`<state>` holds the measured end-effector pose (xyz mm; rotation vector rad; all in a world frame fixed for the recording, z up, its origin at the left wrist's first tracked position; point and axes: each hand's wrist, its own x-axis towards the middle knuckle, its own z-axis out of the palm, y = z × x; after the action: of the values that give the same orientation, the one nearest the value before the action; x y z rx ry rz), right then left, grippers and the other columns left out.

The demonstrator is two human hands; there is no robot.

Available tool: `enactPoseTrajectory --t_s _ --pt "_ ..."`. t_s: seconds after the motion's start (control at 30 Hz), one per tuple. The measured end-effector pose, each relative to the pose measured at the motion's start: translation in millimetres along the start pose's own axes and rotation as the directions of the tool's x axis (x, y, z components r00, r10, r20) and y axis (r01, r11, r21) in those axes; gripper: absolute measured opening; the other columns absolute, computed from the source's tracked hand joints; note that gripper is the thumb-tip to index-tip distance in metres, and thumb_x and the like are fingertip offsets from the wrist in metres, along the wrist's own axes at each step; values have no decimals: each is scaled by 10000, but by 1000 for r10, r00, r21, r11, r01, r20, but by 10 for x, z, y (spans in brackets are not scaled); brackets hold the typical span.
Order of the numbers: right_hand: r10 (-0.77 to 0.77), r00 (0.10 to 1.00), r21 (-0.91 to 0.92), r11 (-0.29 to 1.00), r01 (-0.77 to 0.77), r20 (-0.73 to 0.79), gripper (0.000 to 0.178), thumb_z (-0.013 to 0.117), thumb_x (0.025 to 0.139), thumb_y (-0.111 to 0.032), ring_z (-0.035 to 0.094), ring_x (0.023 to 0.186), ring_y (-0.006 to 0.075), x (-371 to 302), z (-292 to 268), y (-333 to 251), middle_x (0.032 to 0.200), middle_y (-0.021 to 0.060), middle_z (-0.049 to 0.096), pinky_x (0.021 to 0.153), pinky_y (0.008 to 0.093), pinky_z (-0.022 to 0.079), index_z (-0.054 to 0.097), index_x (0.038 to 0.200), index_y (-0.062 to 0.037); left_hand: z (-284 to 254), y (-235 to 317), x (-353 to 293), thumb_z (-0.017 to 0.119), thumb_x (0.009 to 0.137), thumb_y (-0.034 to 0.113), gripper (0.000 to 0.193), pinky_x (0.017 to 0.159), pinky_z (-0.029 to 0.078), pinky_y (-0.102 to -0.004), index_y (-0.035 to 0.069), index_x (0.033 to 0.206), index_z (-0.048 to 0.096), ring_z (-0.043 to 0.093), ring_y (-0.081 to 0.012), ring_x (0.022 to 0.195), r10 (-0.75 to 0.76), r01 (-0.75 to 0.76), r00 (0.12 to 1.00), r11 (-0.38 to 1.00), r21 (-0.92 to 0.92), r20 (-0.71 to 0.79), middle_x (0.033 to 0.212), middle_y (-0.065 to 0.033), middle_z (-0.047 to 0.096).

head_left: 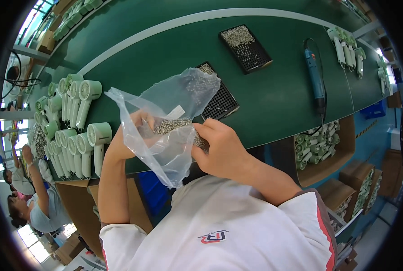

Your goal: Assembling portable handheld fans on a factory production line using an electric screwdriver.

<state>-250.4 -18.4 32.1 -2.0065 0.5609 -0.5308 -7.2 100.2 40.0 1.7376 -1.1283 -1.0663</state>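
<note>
A clear plastic bag (172, 156) of small silvery screws (172, 125) is held above the near edge of the green workbench. My left hand (138, 128) is partly behind or within the bag's film, its fingers curled around the plastic. On the other side my right hand (221, 147) is closed on the bag, thumb and fingers pinching it where the screws bunch up. Just beyond the bag lies a black perforated tray (221, 101), part of it covered by the plastic. Farther back, another black tray (251, 52) carries a heap of screws at its far end.
Several pale green handheld fans (90, 92) stand at the left of the bench (165, 54). A blue electric screwdriver (315, 74) with a cord lies at the right. Below the right edge is a carton (346, 140) of fan parts. Another person (43, 207) works at far left.
</note>
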Motion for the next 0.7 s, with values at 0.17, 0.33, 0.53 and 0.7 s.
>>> enactPoseTrajectory --t_s 0.17,0.33,0.53,0.7 --pt "111 989 131 984 -124 100 288 778 842 -170 643 795 365 64 -131 36 826 206 635 720 439 547 722 998 65 12 11 135 807 769 70 349 652 412 -236 107 740 462 489 -70 743 14 -3 992 996 -86 125 774 42 521" --pt "124 990 233 963 -138 72 240 757 861 -173 618 762 351 169 -250 67 751 199 625 692 454 521 715 939 50 15 5 177 817 772 111 366 644 392 -222 123 729 453 477 -50 764 -93 116 984 981 -155 150 786 58 511" --pt "63 998 270 960 -67 25 237 751 851 -64 543 659 246 191 -272 193 733 125 595 575 367 448 729 1064 39 134 87 170 857 722 40 392 690 445 -219 122 724 474 524 -67 802 -149 156 988 934 -323 44 917 -7 645" --pt "98 994 286 952 -108 49 241 756 851 -73 554 676 264 204 -309 244 723 124 599 592 380 456 723 1066 30 174 175 255 882 695 5 412 702 498 -251 120 709 487 597 -105 825 -213 217 976 926 -308 49 969 -73 684"
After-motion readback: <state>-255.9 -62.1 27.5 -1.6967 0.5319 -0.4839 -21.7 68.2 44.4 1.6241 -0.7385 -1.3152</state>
